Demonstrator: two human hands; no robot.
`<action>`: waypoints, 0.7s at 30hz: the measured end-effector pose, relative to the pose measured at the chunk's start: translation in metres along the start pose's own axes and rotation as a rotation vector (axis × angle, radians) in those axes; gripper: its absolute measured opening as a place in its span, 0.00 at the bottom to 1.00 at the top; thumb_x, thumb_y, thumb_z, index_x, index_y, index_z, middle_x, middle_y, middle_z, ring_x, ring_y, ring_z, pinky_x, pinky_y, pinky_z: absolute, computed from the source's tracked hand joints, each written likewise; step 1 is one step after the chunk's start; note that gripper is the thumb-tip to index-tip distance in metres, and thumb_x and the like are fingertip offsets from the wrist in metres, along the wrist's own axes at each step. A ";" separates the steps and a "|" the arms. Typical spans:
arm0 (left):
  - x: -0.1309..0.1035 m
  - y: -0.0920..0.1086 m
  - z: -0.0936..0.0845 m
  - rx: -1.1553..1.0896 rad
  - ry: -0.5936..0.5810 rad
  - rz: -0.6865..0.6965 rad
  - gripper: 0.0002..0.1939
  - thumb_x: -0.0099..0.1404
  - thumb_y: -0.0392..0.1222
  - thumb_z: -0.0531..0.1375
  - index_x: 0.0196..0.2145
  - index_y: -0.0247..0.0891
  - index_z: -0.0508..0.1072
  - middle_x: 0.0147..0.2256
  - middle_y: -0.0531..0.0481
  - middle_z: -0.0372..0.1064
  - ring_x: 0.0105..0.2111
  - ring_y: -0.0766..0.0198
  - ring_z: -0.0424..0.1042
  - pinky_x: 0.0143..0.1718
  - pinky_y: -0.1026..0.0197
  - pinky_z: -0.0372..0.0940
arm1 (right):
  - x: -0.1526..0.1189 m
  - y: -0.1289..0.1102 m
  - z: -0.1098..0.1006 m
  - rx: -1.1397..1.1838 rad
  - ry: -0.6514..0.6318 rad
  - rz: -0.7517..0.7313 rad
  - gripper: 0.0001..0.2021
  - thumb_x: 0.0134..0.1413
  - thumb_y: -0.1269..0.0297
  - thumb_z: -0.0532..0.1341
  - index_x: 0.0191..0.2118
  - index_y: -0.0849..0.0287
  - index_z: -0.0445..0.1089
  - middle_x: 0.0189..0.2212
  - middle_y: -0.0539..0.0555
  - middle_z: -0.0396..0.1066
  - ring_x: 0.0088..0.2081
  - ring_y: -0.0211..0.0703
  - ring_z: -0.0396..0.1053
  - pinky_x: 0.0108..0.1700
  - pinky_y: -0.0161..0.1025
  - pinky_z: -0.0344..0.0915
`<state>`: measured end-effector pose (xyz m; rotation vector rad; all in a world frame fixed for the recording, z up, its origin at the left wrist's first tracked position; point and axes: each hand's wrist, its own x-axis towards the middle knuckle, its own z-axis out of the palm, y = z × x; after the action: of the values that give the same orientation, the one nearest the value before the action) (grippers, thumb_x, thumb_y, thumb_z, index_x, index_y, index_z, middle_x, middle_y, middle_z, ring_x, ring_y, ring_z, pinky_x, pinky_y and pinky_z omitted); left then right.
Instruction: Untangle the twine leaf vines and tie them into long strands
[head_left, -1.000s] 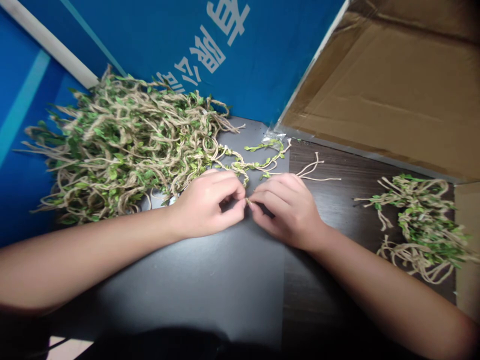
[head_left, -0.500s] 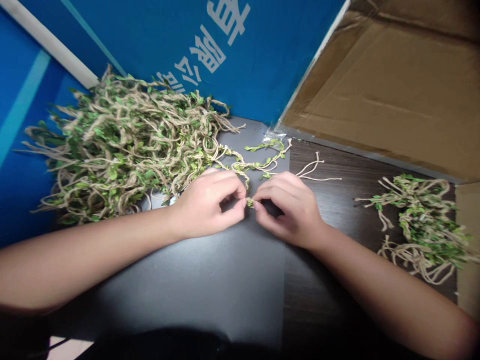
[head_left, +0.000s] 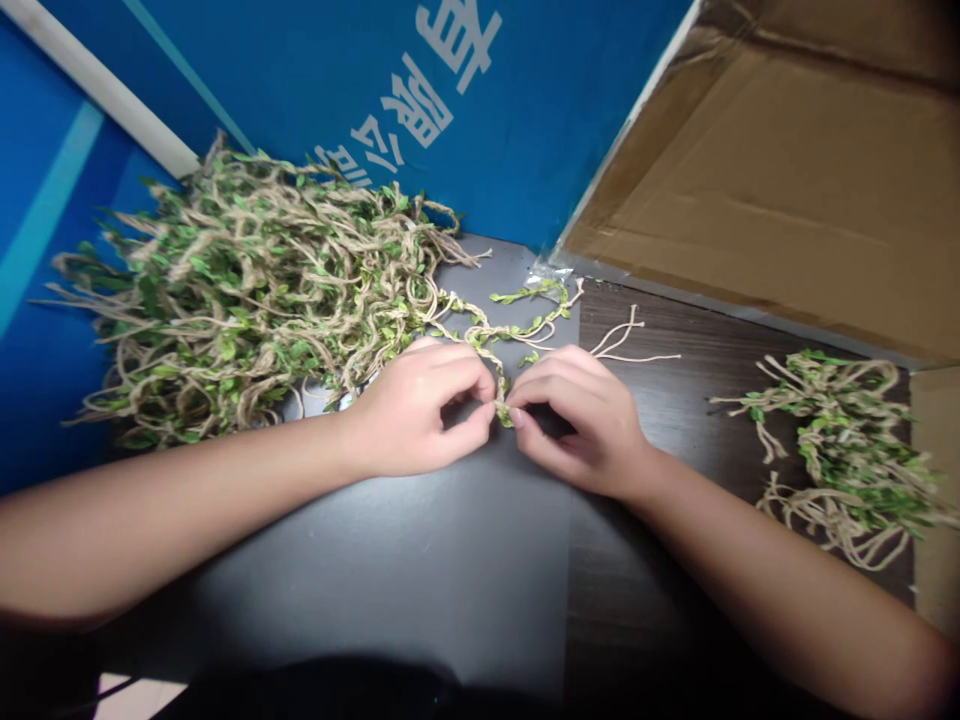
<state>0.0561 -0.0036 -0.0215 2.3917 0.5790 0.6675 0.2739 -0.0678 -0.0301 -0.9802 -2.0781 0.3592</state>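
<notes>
A braided twine cord with small green leaves, a leaf garland point(head_left: 502, 380), runs down from the large heap to my fingertips. My left hand point(head_left: 431, 405) pinches it between thumb and forefinger from the left. From the right, my right hand point(head_left: 581, 415) pinches the same spot, its fingertips nearly meeting the left ones. A short bit of leafy cord shows below the pinch. Just beyond the hands lies a curved leafy strand point(head_left: 551, 318), with loose twine ends point(head_left: 626, 340) sticking out past my right knuckles. The fingers hide part of the held cord.
A big tangled heap of leafy twine point(head_left: 277, 290) fills the back left. On the right, a smaller bundle point(head_left: 855, 440) lies by my right forearm. A cardboard box point(head_left: 780, 180) stands back right, and a blue printed panel point(head_left: 525, 110) rises behind. Beneath is a grey mat point(head_left: 420, 580) on dark wood.
The held cord now extends straighter and a little lower between my fingertips, with more of it showing. Both hands stay in almost the same place.
</notes>
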 end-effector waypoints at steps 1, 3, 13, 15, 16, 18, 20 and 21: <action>0.000 0.000 0.000 -0.001 -0.009 0.005 0.02 0.67 0.36 0.60 0.35 0.37 0.73 0.32 0.52 0.70 0.33 0.64 0.69 0.42 0.58 0.61 | 0.000 0.000 0.000 0.006 -0.001 -0.001 0.05 0.60 0.73 0.63 0.40 0.56 0.69 0.34 0.52 0.77 0.37 0.42 0.73 0.44 0.45 0.68; 0.000 0.000 0.000 -0.008 -0.019 0.013 0.03 0.68 0.36 0.59 0.36 0.37 0.73 0.32 0.51 0.71 0.34 0.63 0.70 0.43 0.57 0.61 | 0.000 0.000 0.000 0.006 -0.006 -0.002 0.05 0.61 0.73 0.63 0.40 0.56 0.69 0.34 0.52 0.77 0.37 0.43 0.73 0.44 0.45 0.69; -0.001 -0.002 0.001 0.006 0.020 -0.001 0.03 0.67 0.35 0.59 0.34 0.36 0.72 0.30 0.52 0.68 0.32 0.64 0.67 0.41 0.58 0.61 | -0.008 0.000 0.004 -0.285 -0.005 -0.065 0.09 0.63 0.70 0.65 0.47 0.56 0.70 0.45 0.55 0.79 0.44 0.47 0.74 0.47 0.47 0.68; -0.001 -0.002 0.001 0.008 0.020 -0.004 0.03 0.67 0.35 0.59 0.33 0.36 0.72 0.30 0.52 0.68 0.31 0.64 0.67 0.41 0.58 0.61 | -0.008 0.000 0.003 -0.318 -0.009 -0.070 0.08 0.63 0.70 0.65 0.46 0.56 0.70 0.44 0.54 0.79 0.44 0.47 0.73 0.47 0.47 0.67; -0.001 -0.002 0.001 0.008 0.019 -0.005 0.03 0.67 0.35 0.59 0.33 0.36 0.72 0.30 0.52 0.68 0.31 0.64 0.67 0.41 0.58 0.61 | -0.007 -0.001 0.003 -0.326 -0.011 -0.070 0.07 0.63 0.70 0.65 0.46 0.56 0.70 0.43 0.54 0.79 0.43 0.47 0.73 0.47 0.47 0.67; -0.001 -0.001 0.000 0.008 0.019 -0.005 0.03 0.67 0.35 0.59 0.33 0.37 0.72 0.29 0.52 0.68 0.31 0.64 0.67 0.41 0.58 0.61 | -0.007 -0.001 0.003 -0.325 -0.016 -0.067 0.06 0.63 0.70 0.64 0.45 0.55 0.70 0.42 0.53 0.79 0.42 0.46 0.73 0.47 0.47 0.66; -0.001 -0.001 0.000 0.011 0.021 -0.008 0.04 0.67 0.35 0.59 0.33 0.37 0.72 0.29 0.52 0.68 0.31 0.64 0.68 0.41 0.58 0.61 | -0.007 -0.001 0.003 -0.316 -0.015 -0.058 0.06 0.63 0.70 0.64 0.44 0.54 0.70 0.41 0.53 0.79 0.42 0.46 0.73 0.46 0.47 0.66; -0.001 -0.001 0.000 0.012 0.024 -0.011 0.04 0.67 0.35 0.59 0.33 0.37 0.72 0.29 0.52 0.69 0.31 0.64 0.68 0.41 0.58 0.61 | -0.008 -0.001 0.004 -0.313 -0.008 -0.053 0.06 0.62 0.70 0.64 0.44 0.54 0.70 0.41 0.53 0.79 0.42 0.46 0.73 0.46 0.47 0.67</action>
<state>0.0554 -0.0035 -0.0223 2.3926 0.6077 0.6900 0.2737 -0.0739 -0.0360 -1.1016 -2.2051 0.0080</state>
